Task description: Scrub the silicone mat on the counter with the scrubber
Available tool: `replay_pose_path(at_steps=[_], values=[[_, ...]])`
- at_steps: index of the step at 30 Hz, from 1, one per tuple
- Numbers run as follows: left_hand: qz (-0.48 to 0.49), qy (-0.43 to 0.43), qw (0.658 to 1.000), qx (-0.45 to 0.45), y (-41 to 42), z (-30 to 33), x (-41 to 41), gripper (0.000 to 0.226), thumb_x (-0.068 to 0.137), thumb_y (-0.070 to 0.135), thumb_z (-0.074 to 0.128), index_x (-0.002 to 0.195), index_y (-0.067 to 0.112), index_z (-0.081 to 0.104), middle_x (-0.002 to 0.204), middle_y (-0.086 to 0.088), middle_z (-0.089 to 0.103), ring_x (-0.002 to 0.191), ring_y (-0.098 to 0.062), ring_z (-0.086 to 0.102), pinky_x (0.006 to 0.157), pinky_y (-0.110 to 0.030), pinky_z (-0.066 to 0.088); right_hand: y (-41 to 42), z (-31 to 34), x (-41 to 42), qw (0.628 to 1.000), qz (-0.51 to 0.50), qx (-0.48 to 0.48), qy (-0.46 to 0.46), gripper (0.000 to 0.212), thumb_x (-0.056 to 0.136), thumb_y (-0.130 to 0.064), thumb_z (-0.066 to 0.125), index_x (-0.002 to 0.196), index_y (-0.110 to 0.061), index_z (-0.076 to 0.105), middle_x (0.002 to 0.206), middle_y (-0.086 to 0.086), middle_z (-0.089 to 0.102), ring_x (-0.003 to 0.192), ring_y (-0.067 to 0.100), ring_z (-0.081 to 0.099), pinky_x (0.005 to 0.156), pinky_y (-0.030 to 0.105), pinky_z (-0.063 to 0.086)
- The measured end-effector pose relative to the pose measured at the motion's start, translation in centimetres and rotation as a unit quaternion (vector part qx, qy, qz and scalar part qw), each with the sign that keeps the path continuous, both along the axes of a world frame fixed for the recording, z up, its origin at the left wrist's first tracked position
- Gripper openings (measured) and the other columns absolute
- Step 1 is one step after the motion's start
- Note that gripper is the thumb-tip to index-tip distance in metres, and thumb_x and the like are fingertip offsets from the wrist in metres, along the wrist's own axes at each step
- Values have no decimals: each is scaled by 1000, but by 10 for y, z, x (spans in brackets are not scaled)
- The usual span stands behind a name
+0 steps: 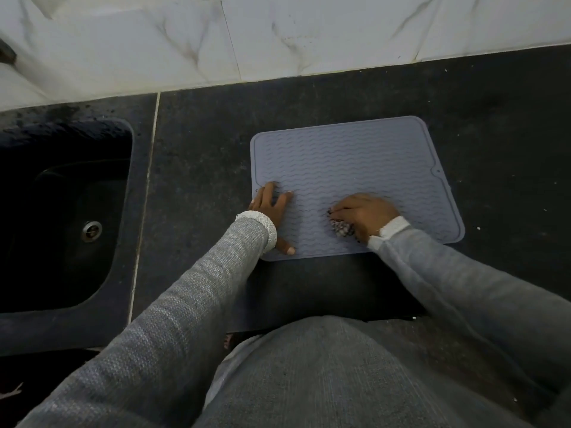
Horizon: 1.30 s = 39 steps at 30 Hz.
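Note:
A grey-blue silicone mat (349, 162) with wavy ridges lies flat on the dark counter (200, 168). My left hand (273, 211) presses flat on the mat's near left corner, fingers spread and straight. My right hand (363, 213) grips a dark speckled scrubber (341, 228) and holds it down on the near middle of the mat. Most of the scrubber is hidden under my fingers and palm.
A dark sink (61, 217) with a metal drain (91, 231) is set into the counter at the left. A white marble-tiled wall (278, 35) runs along the back. My grey-clad body stands against the counter's front edge.

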<state>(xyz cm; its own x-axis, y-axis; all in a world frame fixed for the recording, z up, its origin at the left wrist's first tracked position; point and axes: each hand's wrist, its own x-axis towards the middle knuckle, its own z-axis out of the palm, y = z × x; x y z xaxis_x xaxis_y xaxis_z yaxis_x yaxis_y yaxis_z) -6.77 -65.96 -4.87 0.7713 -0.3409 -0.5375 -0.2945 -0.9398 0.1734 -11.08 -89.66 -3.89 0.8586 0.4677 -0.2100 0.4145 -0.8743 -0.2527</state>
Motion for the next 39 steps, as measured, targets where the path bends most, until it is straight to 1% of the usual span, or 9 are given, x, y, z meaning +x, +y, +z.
replay_pose_path(at_steps=[5,13,16,19,22,25,29,34,39], values=[[1,6,1000,24,-6,6,0,131,51,52,86,148,29,1,154,-9,-17,143,-34,-9,113,-54,18,-4,4,3,999,-40,1,23,38,86,-15,58,124,-17,59,132,4,55,120,25,49,100,34,39],[-5,-29,998,48,-9,7,-4,128,53,52,85,147,26,3,154,-13,-12,143,-34,-4,114,-49,20,62,2,-19,994,112,5,-7,33,91,-23,50,123,-23,58,135,-4,52,124,21,43,100,37,39],[-4,3,999,40,-7,10,-2,130,52,52,85,148,26,1,154,-10,-16,143,-35,-7,113,-53,20,17,5,-24,985,135,86,-65,34,69,1,70,102,-8,72,109,9,70,100,30,65,82,43,54],[-5,11,999,44,-8,12,-1,130,53,51,85,148,26,0,154,-10,-17,143,-35,-8,113,-54,19,-20,9,-27,985,143,70,-67,48,44,12,79,88,-7,76,93,10,74,85,30,70,65,45,59],[-3,15,998,54,-10,11,0,132,52,51,85,148,27,-1,153,-10,-18,143,-34,-10,113,-54,18,-20,12,-25,985,142,75,-64,45,42,10,82,84,-7,75,89,9,74,80,29,70,59,43,59],[1,15,998,64,-11,8,1,134,50,53,85,148,27,-3,153,-10,-20,143,-33,-12,113,-52,16,11,13,-21,982,141,96,-86,33,61,-4,81,92,-9,74,98,8,73,87,28,68,71,40,58],[0,-7,998,70,-12,6,-2,134,50,54,84,148,28,-3,153,-11,-18,143,-33,-9,114,-51,17,54,-2,-23,985,163,44,-26,32,86,-14,58,118,-16,63,127,1,60,119,25,51,94,43,45],[4,16,999,45,-9,12,-2,132,52,50,86,148,27,-1,154,-10,-19,143,-34,-10,114,-52,17,1,3,-30,969,184,120,-113,32,58,2,82,88,-9,76,94,7,74,85,28,70,65,42,59],[0,19,999,48,-11,14,-2,130,54,49,85,149,26,-2,154,-11,-19,143,-34,-11,115,-53,16,-22,12,-29,972,187,101,-99,43,41,11,83,78,-7,76,84,7,75,75,27,71,55,40,59]])
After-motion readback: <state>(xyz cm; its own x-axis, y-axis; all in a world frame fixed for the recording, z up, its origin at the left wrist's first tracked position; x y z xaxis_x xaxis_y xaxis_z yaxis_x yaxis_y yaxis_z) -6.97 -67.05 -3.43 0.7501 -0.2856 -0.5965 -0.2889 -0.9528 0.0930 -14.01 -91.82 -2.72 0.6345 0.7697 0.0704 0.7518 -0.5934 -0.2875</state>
